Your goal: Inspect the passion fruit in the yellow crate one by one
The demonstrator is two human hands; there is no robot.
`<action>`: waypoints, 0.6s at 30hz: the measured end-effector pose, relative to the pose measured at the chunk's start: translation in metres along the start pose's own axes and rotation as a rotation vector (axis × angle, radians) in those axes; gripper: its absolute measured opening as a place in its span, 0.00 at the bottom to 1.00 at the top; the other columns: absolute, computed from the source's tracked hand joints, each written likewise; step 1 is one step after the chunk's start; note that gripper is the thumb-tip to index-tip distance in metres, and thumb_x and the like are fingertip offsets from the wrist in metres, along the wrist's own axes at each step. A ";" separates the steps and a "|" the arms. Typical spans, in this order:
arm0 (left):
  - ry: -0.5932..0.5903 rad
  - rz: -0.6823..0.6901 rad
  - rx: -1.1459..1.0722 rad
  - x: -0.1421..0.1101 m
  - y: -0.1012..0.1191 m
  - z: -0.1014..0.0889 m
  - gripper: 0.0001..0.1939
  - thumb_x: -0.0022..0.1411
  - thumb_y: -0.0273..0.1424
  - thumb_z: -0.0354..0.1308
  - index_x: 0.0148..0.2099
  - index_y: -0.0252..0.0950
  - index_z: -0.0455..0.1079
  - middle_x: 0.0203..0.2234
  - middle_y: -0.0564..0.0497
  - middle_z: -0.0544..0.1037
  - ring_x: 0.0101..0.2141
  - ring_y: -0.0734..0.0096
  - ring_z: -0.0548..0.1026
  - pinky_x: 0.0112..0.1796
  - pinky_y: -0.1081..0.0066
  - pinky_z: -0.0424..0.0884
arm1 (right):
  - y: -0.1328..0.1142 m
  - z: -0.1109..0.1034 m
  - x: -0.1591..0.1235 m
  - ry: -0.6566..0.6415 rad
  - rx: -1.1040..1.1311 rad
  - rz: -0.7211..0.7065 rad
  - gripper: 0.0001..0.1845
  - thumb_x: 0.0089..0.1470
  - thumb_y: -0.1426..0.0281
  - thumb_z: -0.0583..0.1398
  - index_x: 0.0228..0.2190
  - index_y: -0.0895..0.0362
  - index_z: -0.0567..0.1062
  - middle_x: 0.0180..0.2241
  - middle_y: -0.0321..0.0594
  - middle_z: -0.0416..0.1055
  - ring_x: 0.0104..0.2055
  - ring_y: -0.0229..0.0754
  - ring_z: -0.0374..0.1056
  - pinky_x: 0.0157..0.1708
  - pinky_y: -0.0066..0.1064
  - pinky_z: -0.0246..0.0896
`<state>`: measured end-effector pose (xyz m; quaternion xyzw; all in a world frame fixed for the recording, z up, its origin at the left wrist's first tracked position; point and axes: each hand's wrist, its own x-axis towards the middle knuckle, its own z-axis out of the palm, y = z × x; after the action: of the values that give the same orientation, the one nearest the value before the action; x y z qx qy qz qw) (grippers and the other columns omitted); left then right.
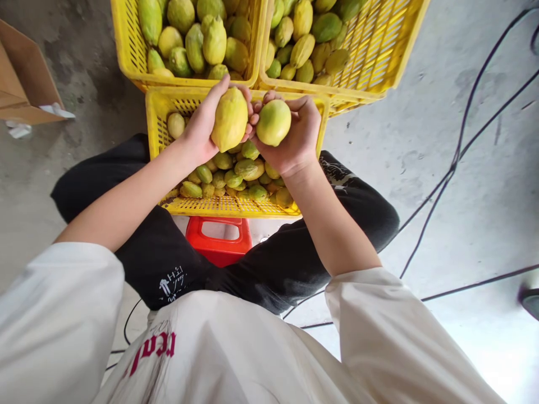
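Observation:
My left hand [204, 124] is closed around a yellow, faintly ridged papaya [230, 119], with the thumb along its upper left side. Beside it, my right hand [297, 132] cups a rounder yellow-green papaya [273, 122] that shows one end towards me. The fingertips of both hands meet or nearly meet between the two fruits. Both hands are above a yellow plastic crate [236, 212] between my knees. Smaller green and yellow fruits [236, 175] lie in that crate, partly hidden by my hands.
Two more yellow crates with similar fruit stand beyond, one at left [126, 50] and one at right [379, 50]. A red stool [219, 252] shows below the near crate. An open cardboard box [25, 78] is at far left. Black cables [457, 160] cross the floor at right.

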<state>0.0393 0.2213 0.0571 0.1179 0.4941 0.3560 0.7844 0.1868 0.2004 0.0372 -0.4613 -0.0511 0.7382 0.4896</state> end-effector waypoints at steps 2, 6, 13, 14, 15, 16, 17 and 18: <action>-0.005 0.008 -0.066 -0.001 0.003 0.002 0.28 0.90 0.44 0.40 0.62 0.42 0.81 0.36 0.44 0.89 0.70 0.40 0.81 0.63 0.47 0.84 | -0.008 0.005 -0.008 0.018 -0.027 0.002 0.21 0.31 0.61 0.63 0.33 0.37 0.69 0.36 0.36 0.81 0.56 0.64 0.77 0.41 0.48 0.77; -0.079 0.014 -0.150 -0.002 0.005 0.000 0.25 0.91 0.35 0.39 0.62 0.38 0.80 0.36 0.46 0.89 0.68 0.46 0.83 0.61 0.53 0.85 | -0.015 0.009 -0.012 0.045 0.048 -0.017 0.14 0.41 0.63 0.61 0.35 0.40 0.70 0.39 0.33 0.81 0.55 0.56 0.77 0.42 0.41 0.77; -0.007 0.044 -0.040 -0.007 0.003 0.005 0.18 0.89 0.32 0.47 0.59 0.47 0.80 0.35 0.51 0.88 0.67 0.50 0.84 0.60 0.59 0.83 | -0.007 0.005 0.001 0.019 0.317 0.040 0.05 0.73 0.68 0.60 0.39 0.47 0.72 0.32 0.31 0.72 0.36 0.39 0.67 0.32 0.24 0.67; -0.002 0.039 -0.021 -0.007 0.003 0.006 0.18 0.88 0.33 0.47 0.59 0.46 0.80 0.35 0.51 0.88 0.68 0.49 0.83 0.61 0.58 0.83 | -0.006 0.005 0.000 0.029 0.326 0.054 0.07 0.73 0.70 0.60 0.39 0.48 0.71 0.32 0.31 0.72 0.35 0.37 0.67 0.33 0.23 0.69; -0.007 0.033 -0.014 -0.007 0.002 0.005 0.17 0.88 0.34 0.48 0.59 0.47 0.80 0.35 0.50 0.88 0.69 0.49 0.82 0.62 0.58 0.82 | -0.006 0.005 0.000 0.038 0.322 0.061 0.08 0.73 0.71 0.62 0.38 0.48 0.71 0.33 0.31 0.73 0.35 0.37 0.68 0.33 0.21 0.70; -0.012 0.025 -0.018 -0.006 0.001 0.004 0.16 0.86 0.35 0.51 0.60 0.48 0.81 0.35 0.50 0.89 0.70 0.48 0.81 0.63 0.57 0.81 | -0.006 0.005 0.000 0.040 0.298 0.069 0.10 0.71 0.72 0.65 0.38 0.47 0.71 0.33 0.31 0.74 0.34 0.37 0.69 0.31 0.21 0.71; -0.020 0.004 -0.031 -0.003 -0.001 0.001 0.15 0.85 0.38 0.53 0.62 0.50 0.80 0.35 0.50 0.89 0.71 0.47 0.80 0.64 0.56 0.81 | -0.006 0.005 0.000 0.039 0.255 0.071 0.11 0.68 0.71 0.68 0.38 0.46 0.71 0.34 0.31 0.75 0.34 0.39 0.70 0.28 0.22 0.70; -0.024 -0.028 -0.046 -0.001 -0.004 -0.002 0.16 0.83 0.41 0.56 0.64 0.52 0.80 0.35 0.50 0.90 0.73 0.46 0.78 0.66 0.55 0.80 | -0.005 0.004 0.000 0.041 0.198 0.069 0.13 0.63 0.70 0.71 0.37 0.45 0.71 0.34 0.31 0.75 0.34 0.41 0.70 0.24 0.24 0.67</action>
<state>0.0390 0.2179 0.0548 0.0974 0.4777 0.3549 0.7977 0.1874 0.2046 0.0415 -0.4273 0.0481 0.7463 0.5080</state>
